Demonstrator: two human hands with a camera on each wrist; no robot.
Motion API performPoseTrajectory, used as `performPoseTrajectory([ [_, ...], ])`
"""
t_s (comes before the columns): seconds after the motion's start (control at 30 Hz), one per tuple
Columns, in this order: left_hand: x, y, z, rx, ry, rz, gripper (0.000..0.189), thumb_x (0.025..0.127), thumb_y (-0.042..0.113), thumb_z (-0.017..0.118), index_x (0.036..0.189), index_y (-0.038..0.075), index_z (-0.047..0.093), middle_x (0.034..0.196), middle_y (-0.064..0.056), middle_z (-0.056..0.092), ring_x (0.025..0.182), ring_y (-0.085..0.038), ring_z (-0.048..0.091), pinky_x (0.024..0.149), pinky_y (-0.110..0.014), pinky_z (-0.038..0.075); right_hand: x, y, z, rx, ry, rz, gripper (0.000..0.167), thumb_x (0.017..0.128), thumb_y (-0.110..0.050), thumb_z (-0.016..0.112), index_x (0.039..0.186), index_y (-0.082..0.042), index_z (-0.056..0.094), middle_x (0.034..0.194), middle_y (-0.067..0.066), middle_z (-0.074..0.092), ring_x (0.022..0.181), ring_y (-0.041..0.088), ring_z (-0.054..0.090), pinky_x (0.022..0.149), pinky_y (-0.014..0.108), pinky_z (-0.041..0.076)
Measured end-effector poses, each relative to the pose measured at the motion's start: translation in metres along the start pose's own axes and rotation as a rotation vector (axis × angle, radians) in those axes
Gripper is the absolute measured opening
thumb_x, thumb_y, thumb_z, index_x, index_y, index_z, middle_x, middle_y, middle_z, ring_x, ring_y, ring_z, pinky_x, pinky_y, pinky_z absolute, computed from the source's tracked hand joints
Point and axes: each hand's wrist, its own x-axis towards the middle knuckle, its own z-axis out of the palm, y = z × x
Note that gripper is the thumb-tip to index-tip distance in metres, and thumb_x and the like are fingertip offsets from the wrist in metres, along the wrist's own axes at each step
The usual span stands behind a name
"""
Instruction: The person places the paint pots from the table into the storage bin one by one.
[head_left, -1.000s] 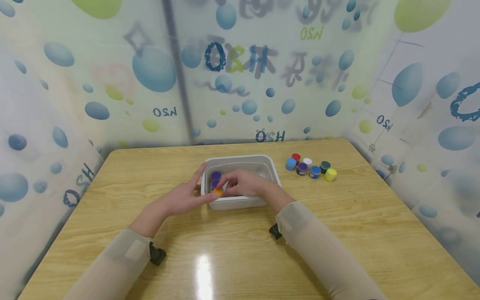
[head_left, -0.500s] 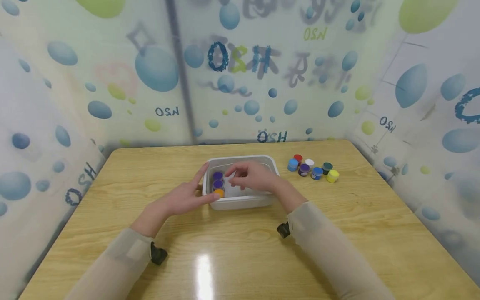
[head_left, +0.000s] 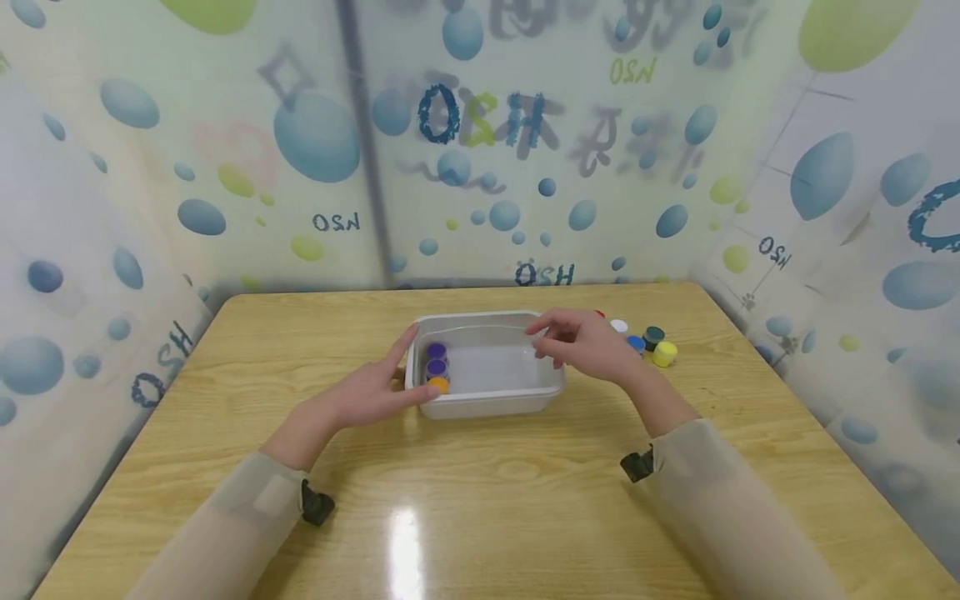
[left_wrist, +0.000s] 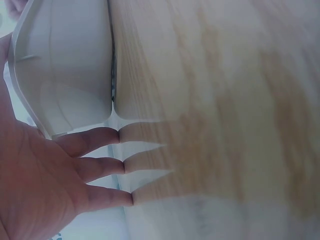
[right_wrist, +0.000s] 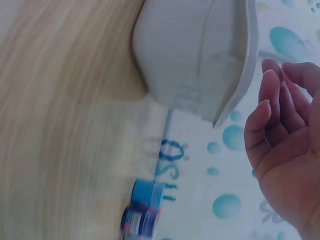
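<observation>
A white plastic box [head_left: 491, 404] stands mid-table. Along its left inner wall sit two purple-lidded jars [head_left: 437, 368] and an orange-topped jar [head_left: 438, 385] at the near corner. My left hand [head_left: 360, 396] spans the box's left end, thumb at the near rim and index finger along the left side. In the left wrist view its other fingers [left_wrist: 97, 167] stretch straight down to the tabletop beside the box. My right hand [head_left: 588, 343], fingers loosely bent and nothing between them, hovers over the box's right rim. The right wrist view shows its fingertips [right_wrist: 270, 75] above that rim.
To the right of the box is a loose group of small jars: a yellow one [head_left: 664, 354], a dark green one [head_left: 654, 337], a white-lidded one [head_left: 618, 326] and several others, partly covered by my right hand. A patterned curtain [head_left: 480, 208] rises behind the wooden table [head_left: 480, 500].
My right hand has let go of the orange-topped jar in the box's near left corner and moved right to the opposite rim. My left hand stays at the left end.
</observation>
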Motion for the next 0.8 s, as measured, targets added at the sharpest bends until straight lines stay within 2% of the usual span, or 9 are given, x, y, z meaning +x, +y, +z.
performPoseTrajectory([
  [0.13, -0.001, 0.000, -0.001, -0.003, -0.003, -0.004, 0.116, 0.100, 0.076, 0.061, 0.177, 0.031, -0.014, 0.161, -0.033, 0.054, 0.145, -0.052, 0.058, 0.120, -0.066, 0.047, -0.015, 0.016, -0.012, -0.028, 0.038, 0.024, 0.025, 0.106, -0.024, 0.073, 0.127, -0.013, 0.077, 0.096, 0.012, 0.078, 0.085, 0.044, 0.071, 0.075, 0.042, 0.061],
  [0.27, -0.002, 0.000, -0.001, -0.005, -0.005, -0.006, 0.116, 0.100, 0.076, 0.061, 0.177, 0.031, -0.014, 0.162, -0.033, 0.053, 0.146, -0.052, 0.058, 0.119, -0.066, 0.048, -0.028, 0.027, -0.022, -0.024, 0.046, 0.040, 0.025, 0.106, -0.024, 0.074, 0.127, -0.010, 0.077, 0.095, 0.007, 0.077, 0.084, 0.041, 0.071, 0.075, 0.040, 0.061],
  [0.37, -0.002, 0.000, 0.000, -0.007, -0.007, -0.005, 0.116, 0.100, 0.076, 0.060, 0.177, 0.031, -0.015, 0.162, -0.032, 0.052, 0.146, -0.052, 0.058, 0.120, -0.067, 0.047, -0.038, 0.036, -0.030, -0.016, 0.044, 0.042, 0.026, 0.107, -0.021, 0.073, 0.128, -0.007, 0.075, 0.097, 0.010, 0.078, 0.080, 0.035, 0.071, 0.075, 0.038, 0.062],
  [0.5, -0.001, 0.000, 0.000, -0.008, -0.009, -0.004, 0.116, 0.100, 0.077, 0.060, 0.177, 0.032, -0.015, 0.161, -0.032, 0.054, 0.146, -0.052, 0.058, 0.119, -0.068, 0.047, -0.050, 0.054, -0.043, -0.026, 0.058, 0.071, 0.027, 0.109, -0.021, 0.070, 0.131, -0.005, 0.074, 0.101, 0.017, 0.078, 0.081, 0.032, 0.073, 0.076, 0.040, 0.063],
  [0.63, -0.001, 0.000, 0.000, 0.000, -0.007, -0.004, 0.116, 0.100, 0.078, 0.060, 0.177, 0.033, -0.014, 0.160, -0.031, 0.056, 0.145, -0.052, 0.059, 0.118, -0.068, 0.047, -0.061, 0.073, -0.057, -0.039, 0.075, 0.108, 0.031, 0.111, -0.020, 0.066, 0.136, -0.002, 0.070, 0.106, 0.020, 0.078, 0.080, 0.028, 0.072, 0.076, 0.037, 0.062],
  [0.8, 0.000, 0.000, 0.000, 0.005, -0.008, -0.005, 0.116, 0.099, 0.078, 0.060, 0.177, 0.033, -0.014, 0.161, -0.031, 0.055, 0.145, -0.051, 0.059, 0.119, -0.067, 0.047, -0.072, 0.090, -0.075, -0.069, 0.112, 0.167, 0.036, 0.112, -0.025, 0.065, 0.140, -0.003, 0.068, 0.107, 0.018, 0.078, 0.081, 0.032, 0.072, 0.073, 0.035, 0.059],
])
